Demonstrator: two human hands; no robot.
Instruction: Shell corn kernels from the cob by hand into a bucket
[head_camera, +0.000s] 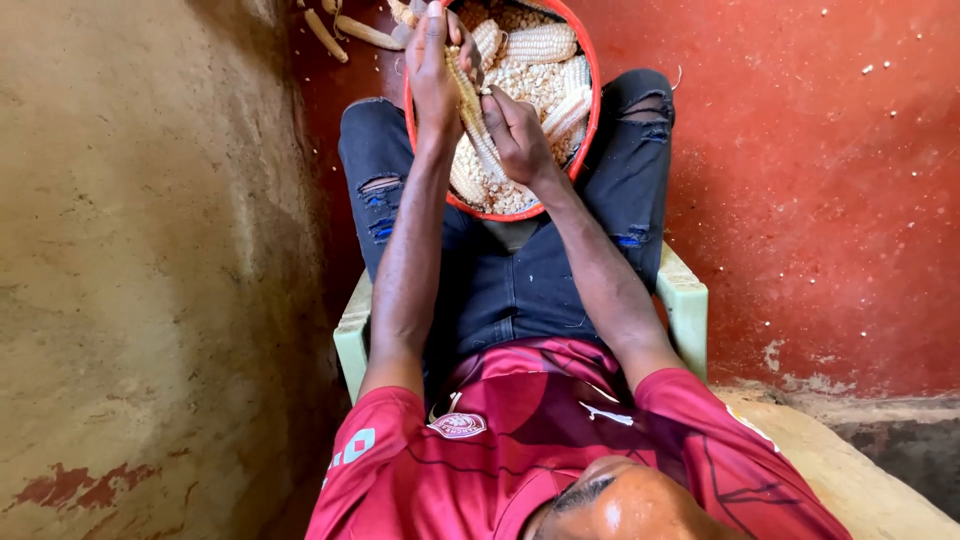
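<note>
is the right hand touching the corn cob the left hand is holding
Touching. The head view shows the right hand pressed against the lower part of the corn cob, while the left hand grips its upper part over the red basin.
</note>
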